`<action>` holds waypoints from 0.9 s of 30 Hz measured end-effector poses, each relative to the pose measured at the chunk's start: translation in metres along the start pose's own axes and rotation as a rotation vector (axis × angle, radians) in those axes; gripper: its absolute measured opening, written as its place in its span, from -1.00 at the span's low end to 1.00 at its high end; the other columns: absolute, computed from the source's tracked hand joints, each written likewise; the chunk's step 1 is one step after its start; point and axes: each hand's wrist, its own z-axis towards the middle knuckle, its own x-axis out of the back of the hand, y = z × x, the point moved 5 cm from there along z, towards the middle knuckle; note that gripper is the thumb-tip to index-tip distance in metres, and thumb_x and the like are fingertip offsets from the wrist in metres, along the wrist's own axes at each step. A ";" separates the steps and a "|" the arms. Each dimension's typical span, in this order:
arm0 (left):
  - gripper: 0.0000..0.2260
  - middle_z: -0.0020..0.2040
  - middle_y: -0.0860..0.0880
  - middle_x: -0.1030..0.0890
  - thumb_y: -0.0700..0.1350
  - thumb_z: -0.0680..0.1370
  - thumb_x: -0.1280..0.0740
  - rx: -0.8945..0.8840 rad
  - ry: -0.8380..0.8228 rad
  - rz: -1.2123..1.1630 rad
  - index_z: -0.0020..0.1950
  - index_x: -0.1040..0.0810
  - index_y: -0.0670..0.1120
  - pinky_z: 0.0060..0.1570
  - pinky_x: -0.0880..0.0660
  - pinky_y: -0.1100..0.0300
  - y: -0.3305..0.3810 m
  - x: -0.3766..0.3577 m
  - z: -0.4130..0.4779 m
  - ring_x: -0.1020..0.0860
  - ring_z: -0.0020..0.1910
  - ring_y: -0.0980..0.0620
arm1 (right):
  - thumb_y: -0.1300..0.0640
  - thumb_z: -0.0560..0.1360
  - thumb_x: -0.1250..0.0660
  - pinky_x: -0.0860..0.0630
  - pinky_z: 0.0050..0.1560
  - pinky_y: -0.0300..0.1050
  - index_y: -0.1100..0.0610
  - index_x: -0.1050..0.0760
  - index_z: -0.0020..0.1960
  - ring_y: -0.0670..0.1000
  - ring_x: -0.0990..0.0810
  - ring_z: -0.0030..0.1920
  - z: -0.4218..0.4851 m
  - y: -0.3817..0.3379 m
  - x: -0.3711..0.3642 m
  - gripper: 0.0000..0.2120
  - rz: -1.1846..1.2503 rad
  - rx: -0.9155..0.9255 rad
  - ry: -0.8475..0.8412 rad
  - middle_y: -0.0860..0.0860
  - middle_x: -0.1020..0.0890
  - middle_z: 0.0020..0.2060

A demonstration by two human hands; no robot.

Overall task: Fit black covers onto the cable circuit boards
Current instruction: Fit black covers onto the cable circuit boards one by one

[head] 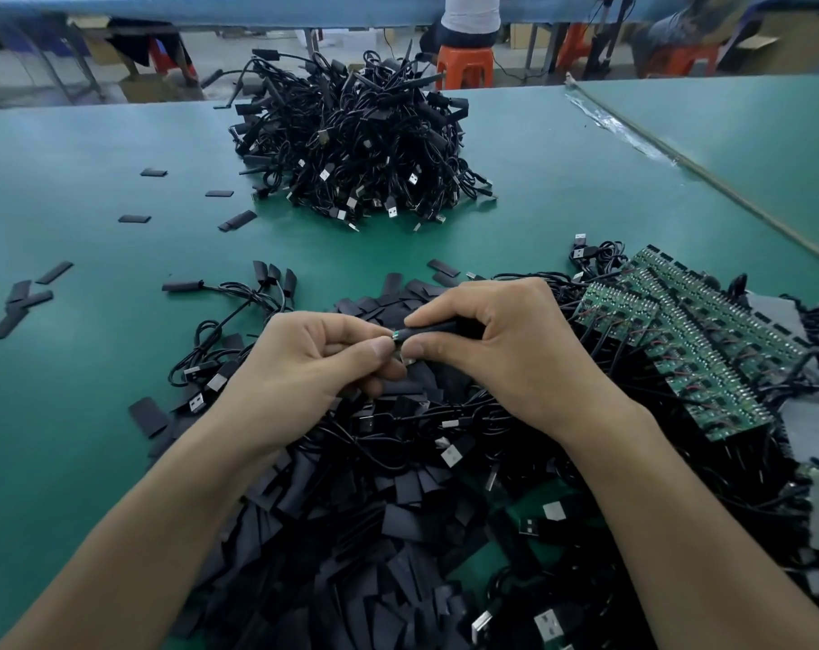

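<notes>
Your left hand [314, 363]: grip pinched on the circuit board [395, 336], of which only a green sliver shows at the mouth of the black cover [438, 328]. Your right hand [506, 349]: grip closed round that cover. Both are held above the pile of loose covers [351, 532] at the near edge of the bench [70, 368]. Bare boards [703, 340] lie toward the right edge, and a cable heap [351, 147] toward the far edge.

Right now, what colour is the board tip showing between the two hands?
Green board tip, clearest in the head view.
</notes>
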 end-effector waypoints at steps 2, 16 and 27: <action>-0.91 -0.23 -0.12 -0.73 -0.21 0.55 -0.38 0.010 -0.001 -0.029 -0.08 -0.69 -0.14 -0.30 -0.55 0.38 0.000 -0.002 0.000 -0.61 -0.37 0.13 | 0.07 0.37 -0.57 -0.49 -0.09 -0.40 0.04 -0.72 -0.05 -0.23 -0.64 -0.14 0.000 0.001 0.001 -0.84 0.029 -0.012 0.007 -0.20 -0.70 -0.20; -0.89 -0.23 -0.11 -0.72 -0.14 0.49 -0.40 0.054 -0.035 -0.081 -0.09 -0.70 -0.14 -0.32 -0.53 0.36 -0.003 -0.003 0.000 -0.60 -0.36 0.11 | 0.03 0.34 -0.59 -0.52 -0.05 -0.33 0.04 -0.72 -0.03 -0.19 -0.65 -0.12 0.000 0.000 0.001 -0.77 0.019 -0.005 -0.029 -0.13 -0.72 -0.19; -0.77 -0.28 -0.07 -0.69 -0.03 0.34 -0.43 0.099 -0.050 -0.153 -0.11 -0.68 -0.14 -0.39 -0.47 0.39 0.000 -0.006 -0.002 -0.55 -0.42 0.13 | 0.11 0.38 -0.58 -0.50 -0.12 -0.42 0.08 -0.73 -0.07 -0.23 -0.66 -0.17 -0.001 -0.005 0.001 -0.86 0.057 0.043 0.023 -0.12 -0.72 -0.22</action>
